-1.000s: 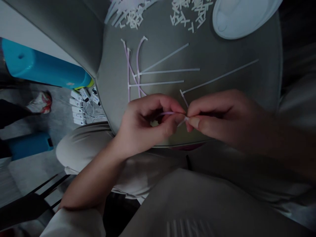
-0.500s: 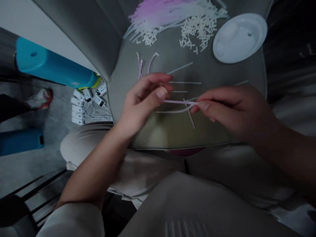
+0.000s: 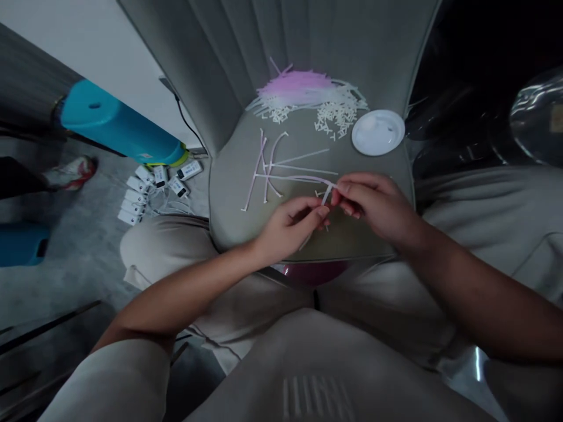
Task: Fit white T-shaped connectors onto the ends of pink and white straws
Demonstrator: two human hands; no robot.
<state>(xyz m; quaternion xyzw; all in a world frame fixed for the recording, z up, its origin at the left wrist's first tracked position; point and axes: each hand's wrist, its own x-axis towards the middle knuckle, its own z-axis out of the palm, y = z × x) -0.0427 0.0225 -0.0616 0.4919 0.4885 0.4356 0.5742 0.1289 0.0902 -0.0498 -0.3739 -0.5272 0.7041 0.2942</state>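
Observation:
My right hand (image 3: 373, 202) pinches the end of a thin pinkish plastic tube (image 3: 308, 177) that stretches left over the chair seat (image 3: 231, 228). A whitish tube (image 3: 326, 195) slants down from the same spot, and my left hand (image 3: 292, 227) has thumb and fingers closed on it. Whether a connector joins the two tubes is hidden by my fingertips. Left of my hands lie several pink tubes (image 3: 250, 192) with small white pieces at their ends, among pale tubes (image 3: 303, 155). A small white connector (image 3: 319, 193) lies beside my left fingertips.
At the back of the seat are a heap of pink and white tubes (image 3: 303, 85) and piles of white connectors (image 3: 338, 114). A white dish (image 3: 378, 133) sits at the right. On the floor are a blue container (image 3: 118, 123) and white devices with cables (image 3: 136, 199).
My left hand has moved down and right toward my right hand and now grips the whitish tube. The camera view has pulled back, showing more of the seat.

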